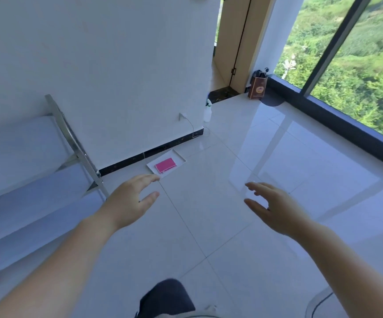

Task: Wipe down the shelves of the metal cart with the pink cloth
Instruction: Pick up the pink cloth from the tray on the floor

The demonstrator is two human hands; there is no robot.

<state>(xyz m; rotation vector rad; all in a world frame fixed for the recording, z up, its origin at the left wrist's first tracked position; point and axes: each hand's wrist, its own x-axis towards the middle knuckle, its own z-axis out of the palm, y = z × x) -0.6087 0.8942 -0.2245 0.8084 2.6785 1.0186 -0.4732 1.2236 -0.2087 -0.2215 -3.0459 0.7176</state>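
The pink cloth (165,165) lies folded in a white tray (179,157) on the floor by the wall's black skirting. The metal cart (76,145) stands at the left, its shiny frame and pale shelves partly cut off by the frame edge. My left hand (129,200) hovers open over the floor, fingertips just short of the tray's near corner, holding nothing. My right hand (275,207) is open too, further right above the bare tiles, fingers spread and empty.
A white spray bottle (207,110) stands at the wall's corner, with a cable (192,127) plugged into a socket nearby. A brown paper bag (257,87) sits by the doorway. A large window (346,65) runs along the right. My knee (166,297) shows at the bottom.
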